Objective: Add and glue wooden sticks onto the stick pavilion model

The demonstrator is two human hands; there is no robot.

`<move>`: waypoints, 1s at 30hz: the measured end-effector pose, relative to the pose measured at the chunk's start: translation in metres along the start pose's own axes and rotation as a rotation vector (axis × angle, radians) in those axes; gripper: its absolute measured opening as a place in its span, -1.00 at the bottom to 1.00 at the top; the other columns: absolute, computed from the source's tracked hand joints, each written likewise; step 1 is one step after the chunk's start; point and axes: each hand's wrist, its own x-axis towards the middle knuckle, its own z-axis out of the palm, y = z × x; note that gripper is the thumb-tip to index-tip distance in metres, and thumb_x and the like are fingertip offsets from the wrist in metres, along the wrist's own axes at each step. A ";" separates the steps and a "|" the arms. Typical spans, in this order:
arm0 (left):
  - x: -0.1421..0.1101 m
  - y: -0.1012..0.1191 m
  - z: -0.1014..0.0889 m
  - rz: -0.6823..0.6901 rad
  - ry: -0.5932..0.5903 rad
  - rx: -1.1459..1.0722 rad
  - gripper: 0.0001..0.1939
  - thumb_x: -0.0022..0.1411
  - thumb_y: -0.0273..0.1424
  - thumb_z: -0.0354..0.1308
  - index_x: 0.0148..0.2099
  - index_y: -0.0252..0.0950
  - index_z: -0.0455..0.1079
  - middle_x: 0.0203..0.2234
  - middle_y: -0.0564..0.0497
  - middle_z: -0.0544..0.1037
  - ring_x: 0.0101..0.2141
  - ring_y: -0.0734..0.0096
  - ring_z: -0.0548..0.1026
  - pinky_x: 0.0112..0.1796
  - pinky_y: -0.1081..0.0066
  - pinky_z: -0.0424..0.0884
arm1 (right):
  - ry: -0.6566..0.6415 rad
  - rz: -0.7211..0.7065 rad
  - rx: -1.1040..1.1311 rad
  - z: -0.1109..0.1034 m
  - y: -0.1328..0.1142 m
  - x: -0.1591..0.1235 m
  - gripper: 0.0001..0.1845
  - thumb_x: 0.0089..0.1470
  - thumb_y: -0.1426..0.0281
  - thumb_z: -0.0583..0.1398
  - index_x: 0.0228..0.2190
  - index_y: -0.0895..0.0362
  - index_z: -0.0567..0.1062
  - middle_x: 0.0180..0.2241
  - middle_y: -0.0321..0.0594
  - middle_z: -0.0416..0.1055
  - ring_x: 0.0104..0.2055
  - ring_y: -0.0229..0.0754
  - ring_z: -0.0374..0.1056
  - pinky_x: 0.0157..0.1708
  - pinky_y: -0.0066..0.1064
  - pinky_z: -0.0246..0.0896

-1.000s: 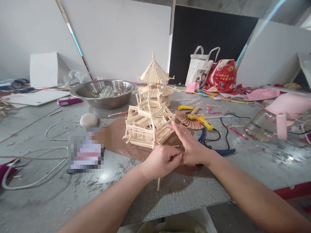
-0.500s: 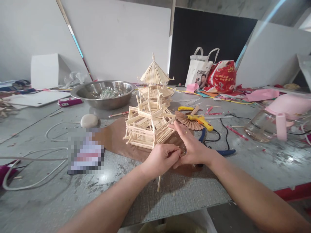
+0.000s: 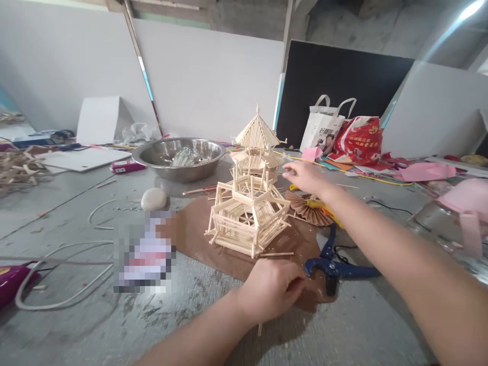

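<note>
A pagoda model of thin wooden sticks (image 3: 249, 218), with a pointed roof and an open-framed lower tier, stands on a brown sheet (image 3: 194, 244). In front of it, my left hand (image 3: 272, 287) is closed in a pinch; whatever its fingers hold is hidden. One stick end (image 3: 260, 329) shows below this hand, and I cannot tell if it is gripped. My right hand (image 3: 305, 178) is raised beside the upper tiers, fingertips together, their contents too small to name. A loose stick (image 3: 277, 254) lies by the model's base. Blue-handled cutters (image 3: 343, 269) rest right of my left hand.
A steel basin (image 3: 179, 165) stands behind left, near a white stone (image 3: 153, 199). Under my right forearm are a brown paper fan (image 3: 308, 208) and a partly covered yellow glue gun (image 3: 324, 207). A pink-lidded jug (image 3: 470, 218) is at right; bags (image 3: 358, 140) stand behind.
My right hand has left my left hand and the model's lower tier, moving up and away to the pagoda's right side. My left hand stays pinched in front. The camera view has tilted up.
</note>
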 end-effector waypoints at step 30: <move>-0.007 -0.006 0.014 0.291 0.061 0.446 -0.76 0.09 -0.37 -0.01 -0.58 -0.30 0.10 -0.74 0.14 0.29 -0.72 0.60 0.25 -0.68 0.51 0.08 | -0.128 0.431 0.478 0.094 0.016 0.092 -0.72 0.01 0.26 0.05 -0.47 0.21 0.41 -0.60 -0.22 0.37 -0.62 -0.34 0.28 -0.62 -0.54 0.16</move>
